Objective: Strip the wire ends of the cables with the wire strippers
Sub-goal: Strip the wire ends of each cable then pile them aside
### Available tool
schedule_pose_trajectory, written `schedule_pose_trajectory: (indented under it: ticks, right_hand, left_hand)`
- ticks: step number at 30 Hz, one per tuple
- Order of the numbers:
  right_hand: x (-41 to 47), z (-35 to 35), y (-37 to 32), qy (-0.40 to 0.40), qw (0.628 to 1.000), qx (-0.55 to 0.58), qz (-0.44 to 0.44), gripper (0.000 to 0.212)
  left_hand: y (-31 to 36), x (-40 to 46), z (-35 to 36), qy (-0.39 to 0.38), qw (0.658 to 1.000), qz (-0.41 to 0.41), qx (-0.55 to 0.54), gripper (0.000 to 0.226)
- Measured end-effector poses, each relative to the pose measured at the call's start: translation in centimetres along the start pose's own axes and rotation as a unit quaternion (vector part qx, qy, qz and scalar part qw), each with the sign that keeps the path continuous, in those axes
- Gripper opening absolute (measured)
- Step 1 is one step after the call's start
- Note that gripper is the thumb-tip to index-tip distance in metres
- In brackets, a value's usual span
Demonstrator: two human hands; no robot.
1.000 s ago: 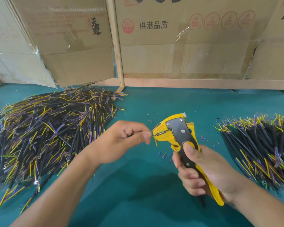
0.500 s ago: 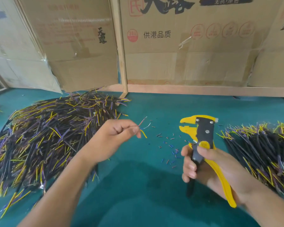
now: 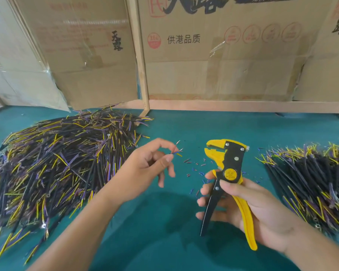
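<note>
Left grip: the left hand [image 3: 145,169] is pinching one cable [image 3: 175,151] between thumb and forefinger, the other fingers hanging loose; only the thin wire ends are poking out past the fingertips, fanned apart.
Right grip: the right hand [image 3: 249,208] is wrapping its fingers and thumb round the handles of the wire strippers [image 3: 228,173], holding them upright with the yellow jaws standing open and empty, pointing toward the left hand.
Gap: the wire ends and the jaws are sitting near each other but apart, above the green bench [image 3: 164,241].
Wire ends: at least two seem to be showing bare metal tips, though they are too fine to be sure.
Step in hand: this looks like the pause between cuts, with the cable being checked or turned.
Next move: it is calling for either feeding an unstripped end squarely into the open jaws and squeezing, or dropping this cable and taking another.
Stock: a big heap of cables [image 3: 57,163] is lying to the left, a second heap [image 3: 311,182] to the right.
Scraps: bits of stripped insulation [image 3: 194,169] are littering the bench between the hands.
</note>
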State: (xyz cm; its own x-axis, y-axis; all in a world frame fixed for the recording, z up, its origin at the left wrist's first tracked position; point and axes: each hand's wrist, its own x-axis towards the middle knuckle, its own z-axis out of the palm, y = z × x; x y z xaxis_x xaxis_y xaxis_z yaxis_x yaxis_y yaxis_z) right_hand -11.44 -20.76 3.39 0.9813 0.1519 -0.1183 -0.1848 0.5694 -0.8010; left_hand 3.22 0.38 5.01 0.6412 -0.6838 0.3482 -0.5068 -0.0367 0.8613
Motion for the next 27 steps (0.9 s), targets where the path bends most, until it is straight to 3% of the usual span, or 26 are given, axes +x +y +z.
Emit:
schedule_pose_trajectory:
  ticks: [9,17,27]
  right_hand:
    - [-0.1,0.6,0.5,0.001,1.000,-0.031,0.003,0.029]
    - [-0.2,0.4,0.8,-0.038,0.997,-0.068,-0.007,0.035]
    - [0.0,0.4,1.2,-0.030,0.996,-0.085,0.000,0.039]
  left_hand:
    - [-0.8,0.1,1.0,-0.007,0.998,0.017,-0.065,0.011]
    - [-1.1,0.0,1.5,0.026,0.998,0.049,0.034,0.012]
    - [-0.3,-0.2,2.5,0.066,0.975,0.097,0.188,0.011]
